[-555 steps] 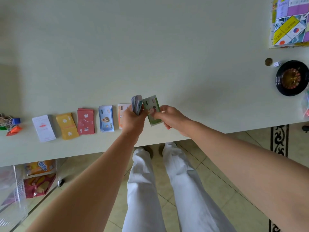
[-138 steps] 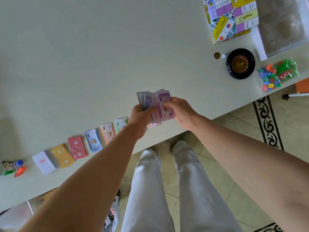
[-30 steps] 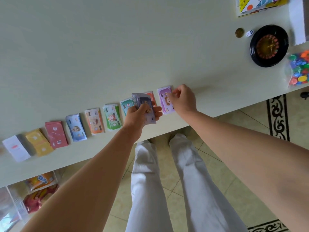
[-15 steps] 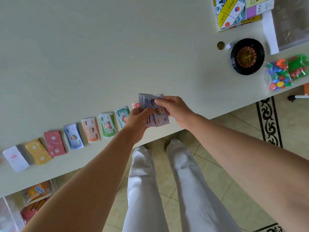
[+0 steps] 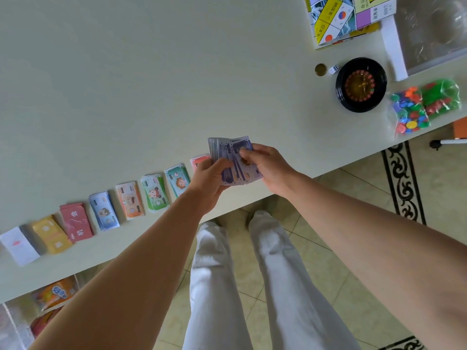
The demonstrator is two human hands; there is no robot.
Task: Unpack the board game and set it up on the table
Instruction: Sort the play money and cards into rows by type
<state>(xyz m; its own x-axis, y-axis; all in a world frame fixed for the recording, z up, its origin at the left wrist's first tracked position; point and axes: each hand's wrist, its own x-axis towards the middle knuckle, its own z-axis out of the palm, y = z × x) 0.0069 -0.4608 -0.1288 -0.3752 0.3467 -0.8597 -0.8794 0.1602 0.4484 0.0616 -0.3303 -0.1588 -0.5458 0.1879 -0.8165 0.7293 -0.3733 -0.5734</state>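
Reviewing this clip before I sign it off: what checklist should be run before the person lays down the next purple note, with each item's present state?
1. Purple stack held in both hands, left hand underneath, right hand on the top note: ok.
2. Top note pinched by the right fingers alone: cannot tell, the notes overlap.
3. Row of sorted piles along the near table edge tidy, from the white cards to the teal pile: ok.
4. Purple pile's spot past the red pile visible: not ok, the hands cover it.
5. Roulette wheel and bag of chips out of the way: ok.
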